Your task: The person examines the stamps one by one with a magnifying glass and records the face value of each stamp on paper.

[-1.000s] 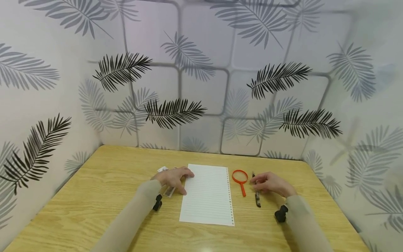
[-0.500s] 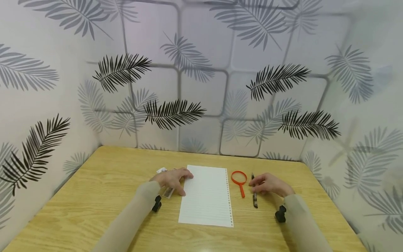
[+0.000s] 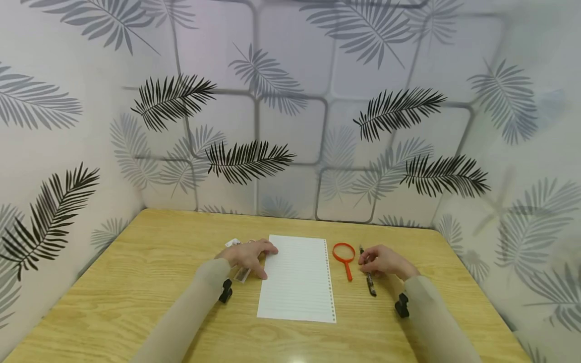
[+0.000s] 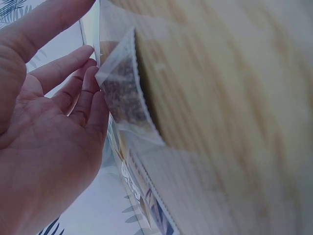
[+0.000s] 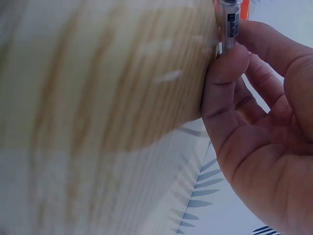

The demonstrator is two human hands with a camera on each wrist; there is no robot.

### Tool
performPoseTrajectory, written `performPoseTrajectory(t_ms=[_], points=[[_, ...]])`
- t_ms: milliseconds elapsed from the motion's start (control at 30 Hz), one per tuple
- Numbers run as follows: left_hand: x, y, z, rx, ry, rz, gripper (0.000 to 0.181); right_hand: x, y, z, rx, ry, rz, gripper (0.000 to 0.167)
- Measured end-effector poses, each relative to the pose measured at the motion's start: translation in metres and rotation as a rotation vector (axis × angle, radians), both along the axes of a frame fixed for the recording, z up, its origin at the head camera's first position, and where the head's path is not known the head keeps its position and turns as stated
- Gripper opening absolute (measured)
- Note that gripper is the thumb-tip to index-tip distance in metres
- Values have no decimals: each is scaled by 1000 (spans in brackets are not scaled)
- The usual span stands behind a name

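My left hand [image 3: 247,256] lies spread across the upper left edge of a lined sheet of paper [image 3: 297,282], its fingers fairly straight. Partly beneath it are small clear plastic packets [image 3: 242,275]; in the left wrist view a clear packet [image 4: 128,93] with a serrated edge and dark contents stands near the fingertips. My right hand [image 3: 386,261] pinches a pen [image 3: 371,286] between thumb and fingers, low over the table. In the right wrist view, the pen's clear printed barrel [image 5: 231,27] shows at the fingertips. The hand hides the pen's middle in the head view.
A red magnifying glass [image 3: 348,267] lies between the paper and the pen. The wooden table [image 3: 113,282] meets leaf-patterned walls [image 3: 290,126] at the back and sides. Black wrist devices [image 3: 402,305] sit on both forearms.
The pen has turned slightly, its lower end swinging right, as the fingers of my right hand close on it. My left hand stays nearly still on the paper.
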State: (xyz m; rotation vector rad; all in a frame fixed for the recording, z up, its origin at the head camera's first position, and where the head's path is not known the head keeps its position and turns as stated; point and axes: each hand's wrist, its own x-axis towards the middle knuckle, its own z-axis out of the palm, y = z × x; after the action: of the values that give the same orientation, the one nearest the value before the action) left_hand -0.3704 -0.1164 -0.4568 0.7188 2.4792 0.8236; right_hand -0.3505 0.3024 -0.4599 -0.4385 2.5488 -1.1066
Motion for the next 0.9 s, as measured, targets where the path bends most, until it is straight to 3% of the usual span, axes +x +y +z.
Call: performPoseTrajectory(t_ms=[300, 467, 667, 900], points=[[-1, 2, 1, -11, 4, 10, 74, -3, 5, 0, 11, 24, -2, 21], [1, 1, 4, -6, 21, -20, 74, -1, 12, 2, -46, -31, -16, 32], [0, 1, 3, -10, 26, 5, 74, -3, 18, 1, -106, -82, -24, 37], [0, 1, 1, -26, 19, -7, 75, -2, 23, -4, -145, -93, 54, 43]])
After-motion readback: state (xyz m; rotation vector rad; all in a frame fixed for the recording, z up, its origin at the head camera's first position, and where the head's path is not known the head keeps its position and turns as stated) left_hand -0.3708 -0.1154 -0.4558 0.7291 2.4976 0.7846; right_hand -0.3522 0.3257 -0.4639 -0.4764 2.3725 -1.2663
